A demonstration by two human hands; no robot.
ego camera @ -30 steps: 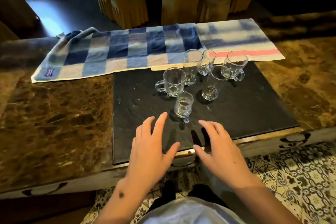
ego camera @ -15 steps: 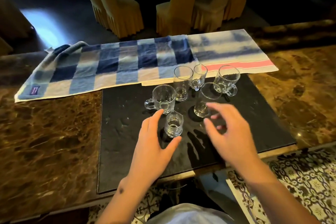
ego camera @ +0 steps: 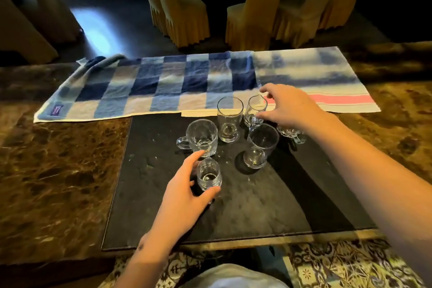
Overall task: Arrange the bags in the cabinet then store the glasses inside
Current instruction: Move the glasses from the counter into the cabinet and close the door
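Note:
Several clear glasses stand grouped on a black slate mat (ego camera: 292, 194). My left hand (ego camera: 180, 196) curls around the small tumbler (ego camera: 208, 175) nearest me, with the thumb at its base and the fingers against its left side. Behind it are a handled mug (ego camera: 202, 138), a tall glass (ego camera: 229, 119) and a wider glass (ego camera: 259, 145). My right hand (ego camera: 289, 105) reaches over the far right of the group, fingers spread on either side of a small spouted jug (ego camera: 254, 109). Another handled glass (ego camera: 291, 134) is partly hidden under that hand. No bags or cabinet are in view.
A blue checked towel (ego camera: 145, 86) with a pink stripe lies along the far edge of the brown marble counter (ego camera: 53, 170). Covered chairs (ego camera: 182, 9) stand beyond the counter. Patterned floor tiles (ego camera: 339, 266) show below the near edge.
Both hands moved forward from the mat's near edge. The left one closed around the small tumbler; the right one reached past the wider glass to the spouted jug.

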